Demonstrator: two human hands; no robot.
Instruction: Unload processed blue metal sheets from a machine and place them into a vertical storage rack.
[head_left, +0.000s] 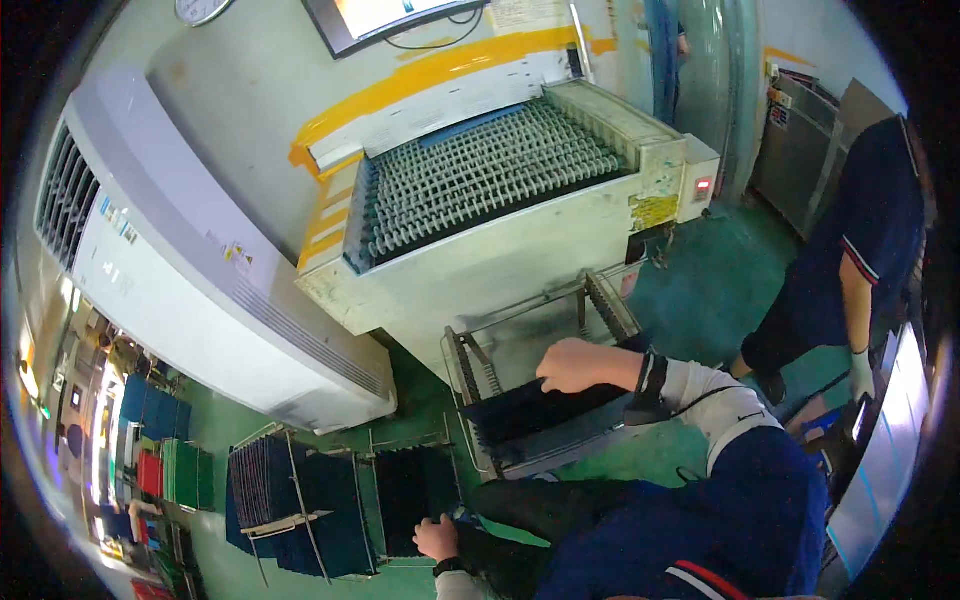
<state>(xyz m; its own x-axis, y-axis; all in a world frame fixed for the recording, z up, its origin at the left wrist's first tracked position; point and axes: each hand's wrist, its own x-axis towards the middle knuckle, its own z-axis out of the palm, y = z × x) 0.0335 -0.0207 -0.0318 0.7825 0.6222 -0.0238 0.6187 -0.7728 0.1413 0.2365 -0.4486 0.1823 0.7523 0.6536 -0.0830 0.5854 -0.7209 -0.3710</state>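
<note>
My right hand (585,367) is closed, its fingers curled under, just above the top edge of a dark flat panel (530,410) in a metal rack (470,375). Whether it grips that panel is hidden from here. Lower down, my left hand (437,540) has bent fingers at the right edge of a second rack's dark panels (405,495); what lies between the fingers, if anything, cannot be made out. A dark band circles each wrist.
A roller conveyor machine (480,235) stands ahead, a white air conditioner (200,270) left of it. Another rack of dark blue panels (300,505) sits at lower left, with green panels (187,472) beyond. A person (850,250) stands at right beside shiny panels (885,450).
</note>
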